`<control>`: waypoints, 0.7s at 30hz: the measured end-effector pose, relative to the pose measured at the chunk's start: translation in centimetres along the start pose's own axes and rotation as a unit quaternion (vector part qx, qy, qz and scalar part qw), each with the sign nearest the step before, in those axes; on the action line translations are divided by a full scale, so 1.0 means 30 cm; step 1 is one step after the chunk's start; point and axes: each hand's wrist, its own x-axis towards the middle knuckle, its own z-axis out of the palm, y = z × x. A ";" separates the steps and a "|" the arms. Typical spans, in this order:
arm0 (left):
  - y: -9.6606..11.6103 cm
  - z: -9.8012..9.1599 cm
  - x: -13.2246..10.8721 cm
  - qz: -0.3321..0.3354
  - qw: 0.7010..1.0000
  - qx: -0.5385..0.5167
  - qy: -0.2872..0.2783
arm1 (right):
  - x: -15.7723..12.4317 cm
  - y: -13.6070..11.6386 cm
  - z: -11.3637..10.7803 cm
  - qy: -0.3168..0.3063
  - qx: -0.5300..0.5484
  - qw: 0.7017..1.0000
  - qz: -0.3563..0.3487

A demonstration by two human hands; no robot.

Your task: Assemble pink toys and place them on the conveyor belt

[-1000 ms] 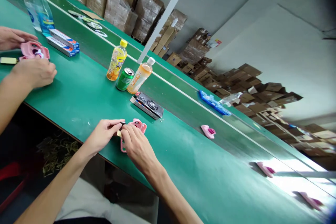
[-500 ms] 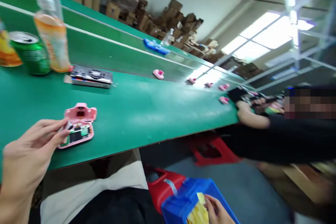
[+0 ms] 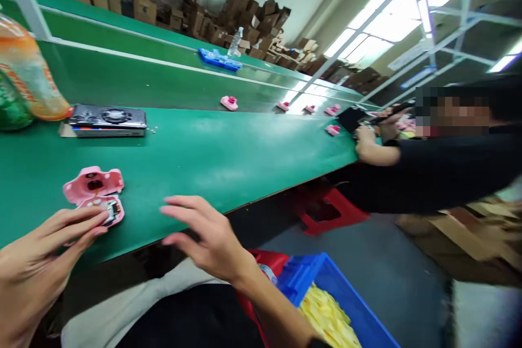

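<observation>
- On the green desk [image 3: 212,147], at our left and near its close edge, the pink casing [image 3: 81,187] is lying opened out, its two halves meeting, with small electronic parts [image 3: 113,210] showing in the nearer half.
- We are judging the casing light and stiff, probably smooth hard plastic that could be sliding if nudged; the bared parts are looking fragile.
- We are therefore favouring a hold on the outer rim of either half, pressing lightly and sparing the electronics.
- Our left hand [image 3: 36,261] is reaching in low from the left, fingers straight, thumb beneath, tips touching the nearer half; we are not able to tell whether it is gripping rim or inner part.
- Our right hand [image 3: 207,236] is hovering empty by the desk's edge, fingers spread and pointing toward the casing, well apart from it.
</observation>
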 end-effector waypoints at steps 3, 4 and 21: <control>0.009 -0.010 0.011 -0.005 1.000 -0.030 -0.006 | 0.263 -0.019 0.102 -0.202 0.086 0.968 -0.122; 0.013 -0.009 0.012 -0.019 0.998 -0.060 -0.002 | 0.311 -0.013 0.121 -0.247 0.103 0.955 -0.128; 0.056 0.001 -0.032 -0.019 0.975 0.201 0.089 | 0.430 0.067 0.168 -0.263 0.360 0.894 0.048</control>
